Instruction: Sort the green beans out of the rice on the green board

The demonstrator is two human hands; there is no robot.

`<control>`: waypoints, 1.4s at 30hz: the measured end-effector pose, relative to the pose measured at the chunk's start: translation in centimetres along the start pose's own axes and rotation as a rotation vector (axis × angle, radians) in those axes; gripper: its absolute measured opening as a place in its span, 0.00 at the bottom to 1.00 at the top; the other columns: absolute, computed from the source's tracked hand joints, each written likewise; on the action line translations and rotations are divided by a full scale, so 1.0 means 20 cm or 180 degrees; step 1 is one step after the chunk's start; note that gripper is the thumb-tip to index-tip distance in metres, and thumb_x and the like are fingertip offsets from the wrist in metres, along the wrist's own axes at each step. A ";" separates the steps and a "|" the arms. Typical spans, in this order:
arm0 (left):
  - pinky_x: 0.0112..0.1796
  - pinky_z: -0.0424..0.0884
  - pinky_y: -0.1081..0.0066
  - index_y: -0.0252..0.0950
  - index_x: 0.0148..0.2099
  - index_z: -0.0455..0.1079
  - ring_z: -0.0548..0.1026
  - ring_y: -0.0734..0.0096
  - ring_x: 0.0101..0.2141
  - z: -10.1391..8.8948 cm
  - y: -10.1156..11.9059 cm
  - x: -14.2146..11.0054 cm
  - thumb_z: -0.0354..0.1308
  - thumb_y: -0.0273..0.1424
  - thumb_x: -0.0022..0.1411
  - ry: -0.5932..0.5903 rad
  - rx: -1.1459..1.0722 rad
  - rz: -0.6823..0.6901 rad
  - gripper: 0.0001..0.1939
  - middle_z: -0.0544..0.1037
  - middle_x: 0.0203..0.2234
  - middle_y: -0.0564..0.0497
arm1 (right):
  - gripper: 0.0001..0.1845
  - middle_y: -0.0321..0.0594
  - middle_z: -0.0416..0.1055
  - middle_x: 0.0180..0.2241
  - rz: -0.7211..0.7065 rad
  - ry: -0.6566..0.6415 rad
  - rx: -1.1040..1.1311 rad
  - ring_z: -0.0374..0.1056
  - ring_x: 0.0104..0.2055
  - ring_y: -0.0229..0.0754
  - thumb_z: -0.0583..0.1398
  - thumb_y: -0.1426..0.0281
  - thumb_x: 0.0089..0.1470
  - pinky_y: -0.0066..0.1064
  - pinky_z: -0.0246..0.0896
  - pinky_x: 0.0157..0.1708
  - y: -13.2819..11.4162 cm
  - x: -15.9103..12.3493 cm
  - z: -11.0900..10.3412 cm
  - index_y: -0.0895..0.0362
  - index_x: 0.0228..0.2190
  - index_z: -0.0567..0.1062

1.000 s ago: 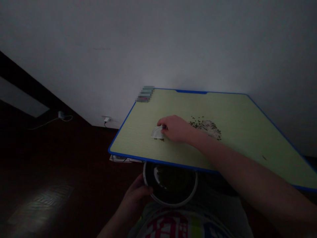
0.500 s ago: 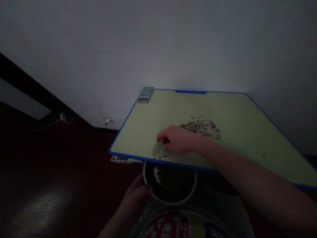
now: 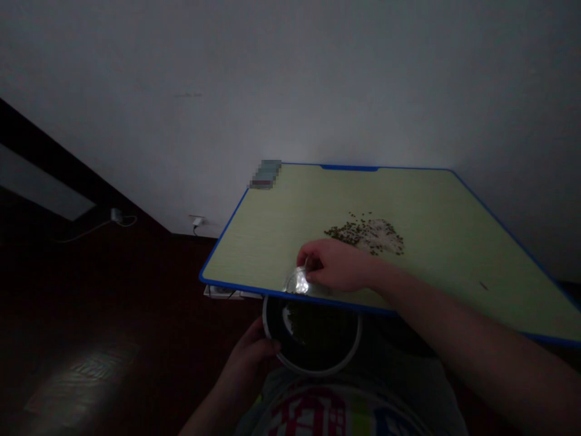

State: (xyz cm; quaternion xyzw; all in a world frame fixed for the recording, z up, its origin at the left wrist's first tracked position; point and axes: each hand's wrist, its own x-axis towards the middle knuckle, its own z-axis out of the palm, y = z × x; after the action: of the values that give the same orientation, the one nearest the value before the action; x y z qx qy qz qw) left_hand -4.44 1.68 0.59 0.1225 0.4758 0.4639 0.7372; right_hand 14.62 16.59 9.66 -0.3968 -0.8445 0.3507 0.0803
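My right hand (image 3: pixel 333 263) pinches a clear, ridged plastic piece (image 3: pixel 298 281), rounded like a lid, against the tabletop by its front edge. A few small dark beans lie along that edge beside it. Just below the edge, my left hand (image 3: pixel 254 351) grips the left rim of a round bowl (image 3: pixel 318 370) with a pale rim and dark inside. Green beans (image 3: pixel 318 327) cover part of its bottom. Behind my right hand, a spread pile of pale grains (image 3: pixel 379 235) mixed with dark green beans lies on the table.
The pale green tabletop (image 3: pixel 272 230) has a raised blue border. A blurred flat object (image 3: pixel 265 174) rests at its far left corner. Behind stands a white wall (image 3: pixel 290 79) with a plugged-in charger (image 3: pixel 197 223). A small dark mark (image 3: pixel 483 286) shows on the right.
My right hand has drawn the plastic piece slightly right and toward the table's front edge, tilting it so it now shines. My left hand and the bowl have stayed put.
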 end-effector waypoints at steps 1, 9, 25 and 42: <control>0.41 0.73 0.57 0.38 0.45 0.74 0.79 0.51 0.40 0.00 0.00 0.00 0.61 0.21 0.43 0.0009 0.0012 -0.0014 0.24 0.84 0.36 0.46 | 0.11 0.35 0.75 0.27 -0.0005 0.0018 0.0055 0.67 0.26 0.35 0.62 0.77 0.45 0.26 0.56 0.28 0.00 -0.01 0.00 0.59 0.35 0.76; 0.40 0.73 0.58 0.37 0.46 0.74 0.79 0.52 0.39 -0.01 0.00 0.00 0.59 0.20 0.44 0.0028 0.0066 0.0016 0.23 0.84 0.37 0.46 | 0.10 0.34 0.73 0.26 -0.0071 -0.0047 0.0529 0.66 0.26 0.33 0.62 0.78 0.46 0.25 0.58 0.28 0.03 -0.06 0.00 0.59 0.34 0.75; 0.43 0.73 0.56 0.38 0.48 0.74 0.79 0.49 0.42 -0.04 0.00 0.01 0.62 0.22 0.45 -0.0059 -0.0023 -0.0063 0.24 0.84 0.39 0.45 | 0.04 0.35 0.74 0.27 -0.0526 0.1711 -0.0189 0.69 0.30 0.36 0.61 0.76 0.52 0.27 0.64 0.30 0.02 -0.55 0.12 0.56 0.31 0.75; 0.45 0.73 0.54 0.39 0.49 0.74 0.79 0.48 0.43 -0.02 0.01 0.04 0.62 0.21 0.44 -0.0130 -0.0026 -0.0167 0.27 0.84 0.38 0.46 | 0.17 0.41 0.79 0.41 -0.0558 0.1943 -0.2220 0.75 0.42 0.45 0.51 0.78 0.57 0.38 0.73 0.42 0.24 -0.71 0.19 0.59 0.39 0.79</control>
State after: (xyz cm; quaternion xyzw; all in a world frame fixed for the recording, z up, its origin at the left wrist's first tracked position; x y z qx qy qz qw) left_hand -4.72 2.27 0.13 0.1164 0.4617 0.4438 0.7592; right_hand 25.48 6.30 5.71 -0.4122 -0.8800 -0.0947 0.2162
